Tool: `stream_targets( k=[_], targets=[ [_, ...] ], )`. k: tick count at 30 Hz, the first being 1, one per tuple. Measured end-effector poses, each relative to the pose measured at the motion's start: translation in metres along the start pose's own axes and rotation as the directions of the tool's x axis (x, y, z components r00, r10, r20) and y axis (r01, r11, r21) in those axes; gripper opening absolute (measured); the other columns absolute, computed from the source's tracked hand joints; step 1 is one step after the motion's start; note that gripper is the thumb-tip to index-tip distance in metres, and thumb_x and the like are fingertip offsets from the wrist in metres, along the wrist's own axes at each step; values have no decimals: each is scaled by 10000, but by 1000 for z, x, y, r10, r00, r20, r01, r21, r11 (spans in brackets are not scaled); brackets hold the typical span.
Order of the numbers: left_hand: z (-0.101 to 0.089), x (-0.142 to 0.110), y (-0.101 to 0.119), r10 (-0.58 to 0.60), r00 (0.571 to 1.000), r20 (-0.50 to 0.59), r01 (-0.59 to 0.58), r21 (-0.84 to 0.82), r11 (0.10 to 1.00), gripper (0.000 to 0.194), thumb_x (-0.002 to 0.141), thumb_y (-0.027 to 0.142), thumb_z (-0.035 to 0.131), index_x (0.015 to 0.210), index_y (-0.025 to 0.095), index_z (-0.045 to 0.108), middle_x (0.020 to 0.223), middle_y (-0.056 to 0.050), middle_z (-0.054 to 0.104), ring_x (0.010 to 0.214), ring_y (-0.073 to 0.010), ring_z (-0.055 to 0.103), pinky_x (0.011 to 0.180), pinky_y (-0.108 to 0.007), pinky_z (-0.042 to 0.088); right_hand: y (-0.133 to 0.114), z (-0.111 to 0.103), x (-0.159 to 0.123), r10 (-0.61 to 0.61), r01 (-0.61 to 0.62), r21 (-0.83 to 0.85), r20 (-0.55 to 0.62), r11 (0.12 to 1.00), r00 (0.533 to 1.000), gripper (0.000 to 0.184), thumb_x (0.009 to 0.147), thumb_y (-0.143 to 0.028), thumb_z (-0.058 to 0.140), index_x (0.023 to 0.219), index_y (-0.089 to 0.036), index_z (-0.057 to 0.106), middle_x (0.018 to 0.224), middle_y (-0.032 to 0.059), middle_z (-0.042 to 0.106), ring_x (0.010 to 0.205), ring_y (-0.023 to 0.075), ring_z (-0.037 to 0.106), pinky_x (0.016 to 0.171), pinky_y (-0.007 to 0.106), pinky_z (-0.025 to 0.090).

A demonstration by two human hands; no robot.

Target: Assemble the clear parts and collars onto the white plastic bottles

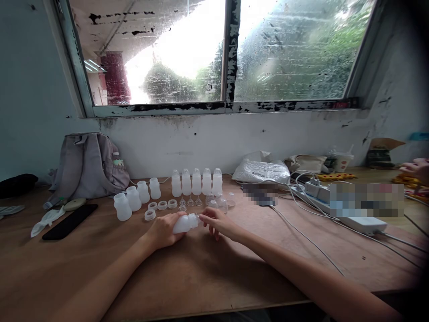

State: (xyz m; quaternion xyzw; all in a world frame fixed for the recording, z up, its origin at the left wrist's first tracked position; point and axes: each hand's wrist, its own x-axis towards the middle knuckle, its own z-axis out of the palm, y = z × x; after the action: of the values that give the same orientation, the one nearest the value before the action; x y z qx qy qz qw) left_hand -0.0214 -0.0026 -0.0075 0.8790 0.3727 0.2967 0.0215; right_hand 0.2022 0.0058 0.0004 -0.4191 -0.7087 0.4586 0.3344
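My left hand point(164, 230) is wrapped around a frosted white baby bottle point(181, 224), tilted on its side with its top toward the right. At that top end, the fingers of my right hand point(216, 221) pinch the clear teat point(197, 217). Just beyond my hands lie several loose clear teats point(190, 201) and white collar rings point(162, 205). Clear domed caps point(222, 204) stand beyond my right hand. Open bottle bodies point(122, 207) are lined up to the left, and a row of capped bottles point(196, 182) stands behind the teats.
A grey backpack point(83, 165) leans on the wall at the left, with a black flat case point(70, 222) before it. On the right are a silver bag point(261, 170), a phone point(259, 195) on a cable and a white power strip point(360, 225). Another person's hand point(417, 167) shows at the right edge.
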Motion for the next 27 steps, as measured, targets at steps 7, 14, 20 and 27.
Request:
stream_targets(
  k=[7, 14, 20, 27],
  targets=[
    [2, 0, -3, -2, 1000, 30, 0, 75, 997, 499, 703, 326, 552, 1173, 251, 404, 1050, -52, 587, 914, -232, 564, 794, -314, 417, 5, -1, 4, -123, 124, 59, -20, 990, 992, 284, 755, -447, 496, 752, -170, 437, 626, -44, 467, 397, 48, 471, 286, 144, 362],
    [0, 0, 2, -43, 998, 45, 35, 180, 983, 471, 705, 329, 531, 1147, 255, 390, 1049, -27, 584, 883, -206, 576, 727, -285, 450, 5, -1, 5, -216, 219, 129, -40, 967, 976, 233, 697, -341, 596, 767, -179, 444, 635, -42, 463, 513, 83, 511, 352, 172, 431],
    [3, 0, 0, -11, 998, 57, -1, 199, 980, 497, 709, 331, 530, 1171, 240, 375, 1051, -39, 585, 906, -203, 570, 783, -298, 441, -6, -4, -1, -15, 17, 254, -10, 967, 1000, 243, 713, -375, 580, 821, -188, 469, 775, -5, 498, 558, 87, 532, 362, 175, 438],
    [2, 0, 0, -17, 999, 41, 10, 171, 985, 496, 706, 341, 536, 1169, 252, 384, 1093, -35, 571, 937, -203, 564, 776, -287, 446, 3, -5, 4, 164, -164, 270, 23, 949, 986, 274, 732, -390, 571, 645, -154, 464, 550, -38, 458, 368, 41, 418, 289, 149, 352]
  ],
)
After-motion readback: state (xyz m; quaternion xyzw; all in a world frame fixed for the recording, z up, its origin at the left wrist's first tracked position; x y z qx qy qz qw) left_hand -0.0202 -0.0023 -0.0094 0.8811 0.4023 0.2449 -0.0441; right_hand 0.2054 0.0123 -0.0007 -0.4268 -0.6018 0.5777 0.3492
